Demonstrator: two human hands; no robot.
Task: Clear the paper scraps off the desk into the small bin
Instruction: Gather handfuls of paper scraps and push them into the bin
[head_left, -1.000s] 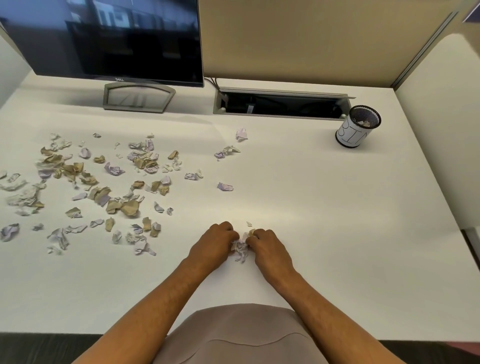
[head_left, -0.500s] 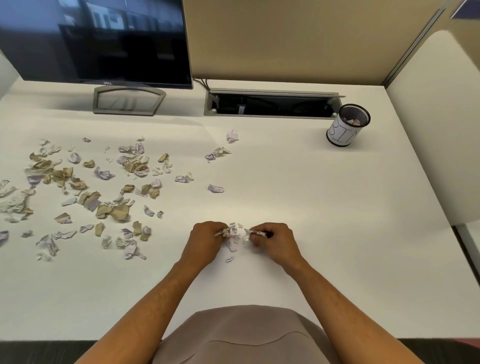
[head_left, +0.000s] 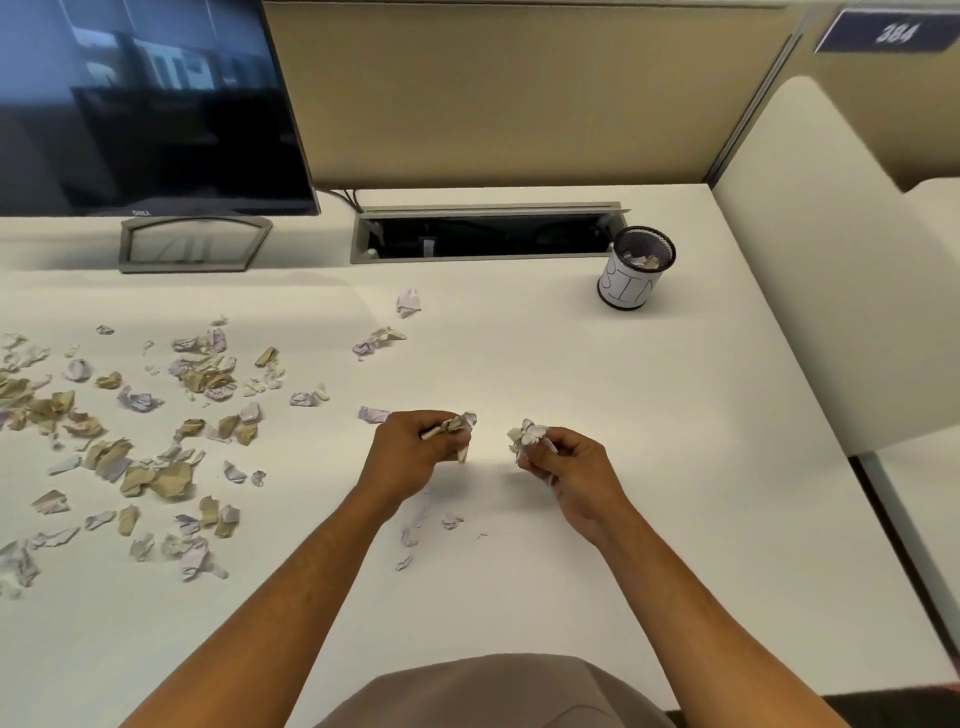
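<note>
Many crumpled white, lilac and tan paper scraps (head_left: 156, 441) lie spread over the left half of the white desk (head_left: 649, 467). My left hand (head_left: 415, 457) is closed on a bunch of scraps (head_left: 457, 423) above the desk's middle. Just to its right, my right hand (head_left: 566, 467) grips another bunch of scraps (head_left: 527, 434). A few small bits (head_left: 426, 525) lie on the desk under my hands. The small mesh bin (head_left: 636, 267), wrapped in a white label, stands at the far right with some scraps inside.
A dark monitor (head_left: 140, 104) on a grey stand (head_left: 195, 244) occupies the back left. An open cable hatch (head_left: 488, 234) sits in the desk behind the middle. A white partition (head_left: 810, 270) borders the right side; a tan panel runs along the back.
My hands were pressed together on the desk gathering scraps. They have risen and moved apart, each holding a bunch, and a few bits dropped onto the desk below.
</note>
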